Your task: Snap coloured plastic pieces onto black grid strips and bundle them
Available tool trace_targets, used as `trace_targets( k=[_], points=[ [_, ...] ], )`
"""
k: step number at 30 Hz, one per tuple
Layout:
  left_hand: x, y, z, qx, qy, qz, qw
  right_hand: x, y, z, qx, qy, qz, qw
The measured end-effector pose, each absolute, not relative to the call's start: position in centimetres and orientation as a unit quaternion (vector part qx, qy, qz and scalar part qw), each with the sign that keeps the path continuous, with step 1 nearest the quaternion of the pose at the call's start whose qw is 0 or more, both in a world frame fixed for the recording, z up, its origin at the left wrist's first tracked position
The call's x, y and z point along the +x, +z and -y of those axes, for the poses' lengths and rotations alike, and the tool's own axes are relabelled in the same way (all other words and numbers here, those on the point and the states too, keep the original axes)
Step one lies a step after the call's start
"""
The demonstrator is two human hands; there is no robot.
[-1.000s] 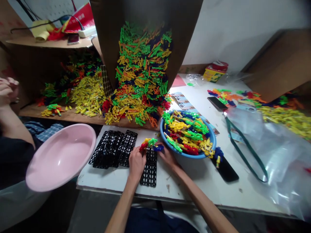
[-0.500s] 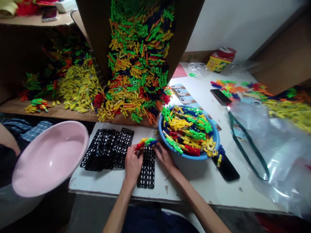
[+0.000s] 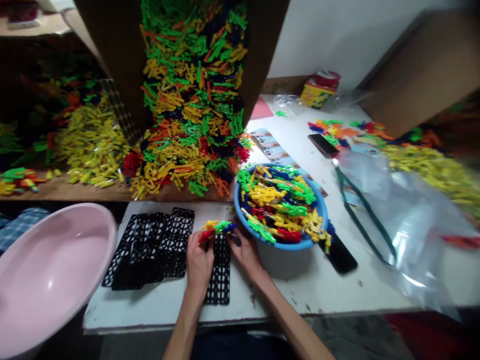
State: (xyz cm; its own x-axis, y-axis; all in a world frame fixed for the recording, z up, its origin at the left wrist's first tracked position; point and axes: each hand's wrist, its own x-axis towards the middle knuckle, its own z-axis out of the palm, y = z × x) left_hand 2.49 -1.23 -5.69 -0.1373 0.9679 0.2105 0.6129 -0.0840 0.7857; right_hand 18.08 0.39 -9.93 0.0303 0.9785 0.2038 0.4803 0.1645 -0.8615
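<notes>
My left fingers (image 3: 195, 241) clench a plastic toy cluster (image 3: 215, 229); whether my right hand (image 3: 245, 255) grasps it, I cannot tell. The yellow box (image 3: 317, 97) at upper right, behind the white table (image 3: 262, 300), has print too small to read.

Your left hand (image 3: 198, 262) is positioned back-up near the center of the view, with its fingers (image 3: 197, 239) curled inward and closed. Your right hand (image 3: 246, 256) is positioned just to the right of it, not touching, with its fingers (image 3: 235, 241) angled forward and inward toward the left hand. Your left forearm (image 3: 183, 320) is bare and rises from the bottom edge nearly straight. Your right forearm (image 3: 287, 312) is bare and runs diagonally from the lower right, so both forearms converge toward the hands.
</notes>
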Motion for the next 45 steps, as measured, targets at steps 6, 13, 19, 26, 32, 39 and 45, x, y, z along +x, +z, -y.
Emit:
trace_targets(
  k=[6, 13, 19, 26, 32, 39, 45],
  points=[
    [2.2, -7.3, 1.1, 0.630, 0.395, -0.652, 0.148, 18.2, -7.4, 2.9, -0.599, 0.294, 0.616, 0.419],
    [0.7, -6.6, 3.1, 0.594, 0.354, -0.705, 0.157, 32.9, -2.9, 8.9, -0.795, 0.011, 0.453, 0.404],
    [3.3, -4.7, 8.2, 0.600, 0.438, -0.666, 0.068, 41.6, -4.0, 2.1, -0.808, 0.025, 0.558, 0.188],
    [5.0, -4.9, 11.5, 0.686, 0.409, -0.595, 0.095, 38.5, -6.9, 4.1, -0.736, -0.026, 0.615, 0.280],
    [7.5, -4.8, 10.4, 0.789, 0.325, -0.463, 0.240, 30.5, -8.6, 9.6, -0.653, 0.081, 0.677, 0.330],
    [7.2, -5.9, 5.1, 0.900, 0.152, -0.378, 0.153, 24.8, -5.6, 7.6, -0.585, 0.174, 0.689, 0.391],
    [5.8, -5.0, 4.2, 0.940, 0.110, -0.318, 0.056, 27.1, -5.0, 11.2, -0.734, 0.049, 0.618, 0.277]
  ],
)
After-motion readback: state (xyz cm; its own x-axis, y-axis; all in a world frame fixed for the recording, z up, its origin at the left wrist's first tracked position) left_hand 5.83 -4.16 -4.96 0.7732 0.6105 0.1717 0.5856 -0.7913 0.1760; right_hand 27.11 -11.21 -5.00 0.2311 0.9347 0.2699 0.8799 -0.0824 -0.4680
